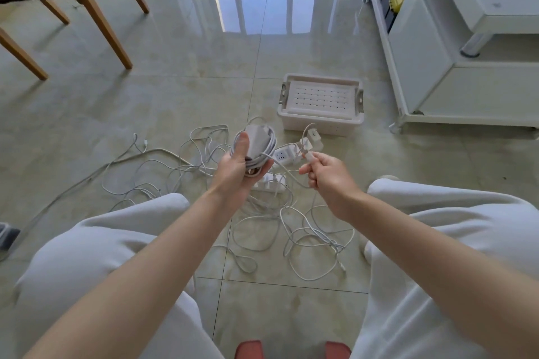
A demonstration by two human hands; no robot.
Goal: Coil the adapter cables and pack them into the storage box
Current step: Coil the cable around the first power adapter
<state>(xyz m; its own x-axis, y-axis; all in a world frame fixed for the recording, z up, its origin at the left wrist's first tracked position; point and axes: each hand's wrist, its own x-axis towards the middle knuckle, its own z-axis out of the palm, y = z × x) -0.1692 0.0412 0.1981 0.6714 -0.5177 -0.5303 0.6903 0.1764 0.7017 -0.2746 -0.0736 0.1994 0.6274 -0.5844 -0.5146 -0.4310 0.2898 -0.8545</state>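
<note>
My left hand (pixel 236 167) grips a grey adapter (pixel 258 140) with its white cable wound round it in several turns, held above the floor. My right hand (pixel 323 173) pinches the free plug end of that cable (pixel 309 156); a short loop of cable hangs between the two hands. A white storage box (pixel 320 122) sits on the floor beyond my hands, with a slotted lid or tray lying on top of it. Loose white cables (pixel 306 236) lie tangled on the tiles under and around my hands.
White power strips (pixel 284 153) and a small white charger (pixel 313 134) lie among the cables near the box. A wooden chair (pixel 87 0) stands at the back left. A white cabinet (pixel 455 61) fills the right side. My knees flank the cable pile.
</note>
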